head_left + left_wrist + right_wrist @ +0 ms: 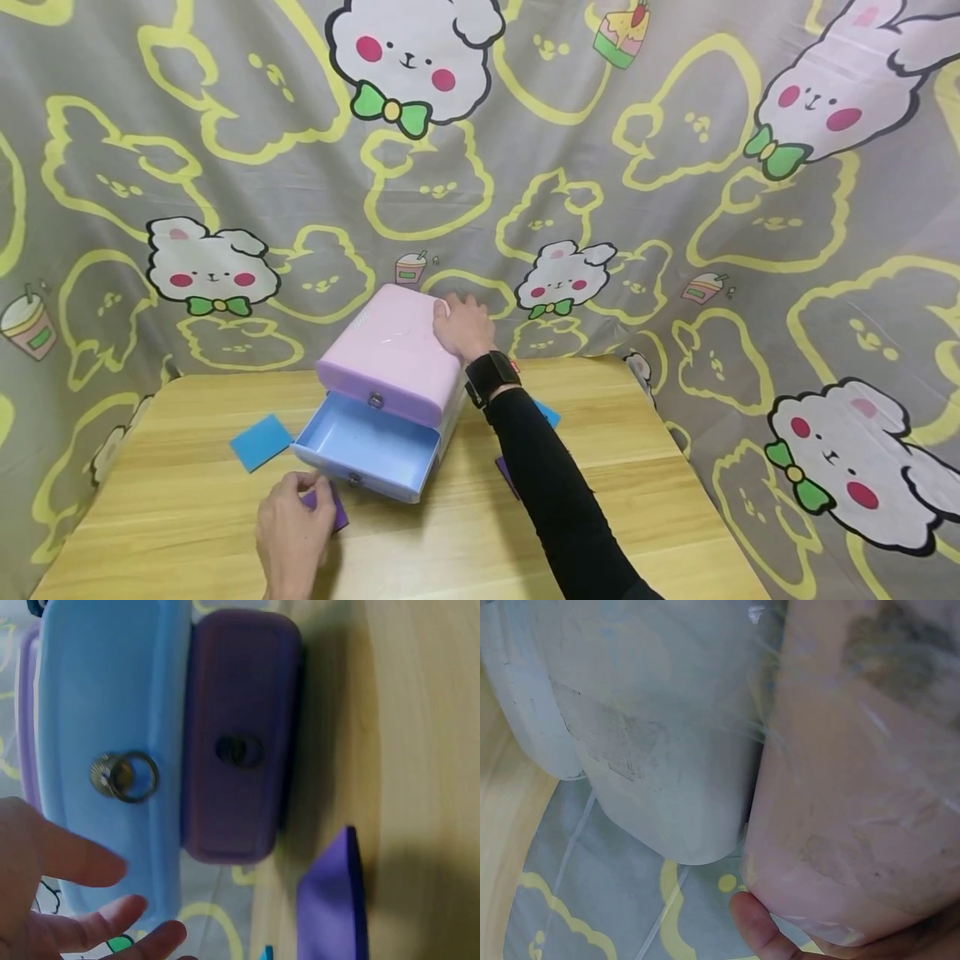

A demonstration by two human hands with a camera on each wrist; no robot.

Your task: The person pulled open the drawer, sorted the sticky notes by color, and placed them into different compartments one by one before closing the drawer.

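A small drawer cabinet (397, 342) with a pink top stands on the table, its blue drawer (375, 446) pulled out and bare inside. My left hand (296, 525) is in front of the drawer's lower left corner, thumb and fingers apart with nothing between them. A metal ring pull (135, 778) hangs on the blue front, beyond the fingertips. Below it, a dark purple drawer (241, 735) is closed. My right hand (467, 329) grips the cabinet's top at the back right corner, and one fingertip (757, 922) shows past the back edge.
A purple square (339, 508) lies on the wooden table (187, 533) by the left hand. To the left is a blue square (261, 442). Another blue piece (547, 414) and a purple piece (506, 475) are partly hidden by the right arm. A patterned curtain (450, 192) hangs behind.
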